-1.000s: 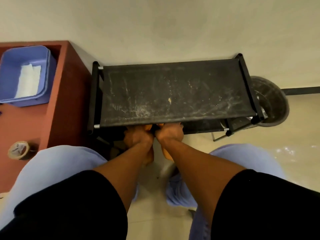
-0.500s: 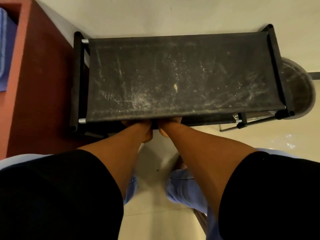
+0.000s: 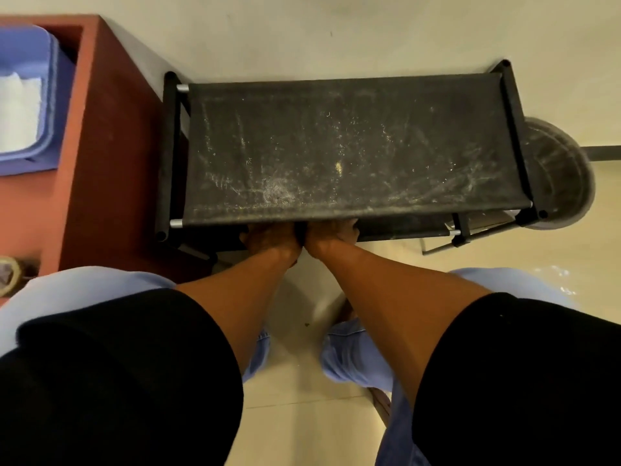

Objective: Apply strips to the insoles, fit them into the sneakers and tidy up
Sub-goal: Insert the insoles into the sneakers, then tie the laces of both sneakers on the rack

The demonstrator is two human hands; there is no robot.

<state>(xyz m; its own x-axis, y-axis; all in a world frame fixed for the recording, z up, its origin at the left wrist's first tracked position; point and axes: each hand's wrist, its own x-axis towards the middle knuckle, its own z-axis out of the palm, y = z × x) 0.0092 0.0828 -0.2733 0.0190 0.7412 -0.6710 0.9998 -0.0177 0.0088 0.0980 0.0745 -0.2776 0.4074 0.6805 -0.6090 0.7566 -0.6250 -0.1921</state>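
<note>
A black shoe rack (image 3: pixel 353 153) with a dusty fabric top shelf stands on the floor against the wall. Both my arms reach down side by side under its front edge. My left hand (image 3: pixel 272 240) and my right hand (image 3: pixel 331 235) show only their backs and wrists. Their fingers are hidden beneath the top shelf, so what they touch or hold cannot be seen. No sneakers or insoles are visible.
A red-brown table (image 3: pixel 100 156) stands left of the rack, carrying a blue tray (image 3: pixel 50 95) with white paper and a roll of tape (image 3: pixel 8 274) at its near edge. A round dark bin (image 3: pixel 557 169) sits right of the rack. Pale tiled floor lies below.
Both hands have stayed together under the rack's front edge, reaching slightly further in. My head shifted, bringing the table, tray and tape back into view.
</note>
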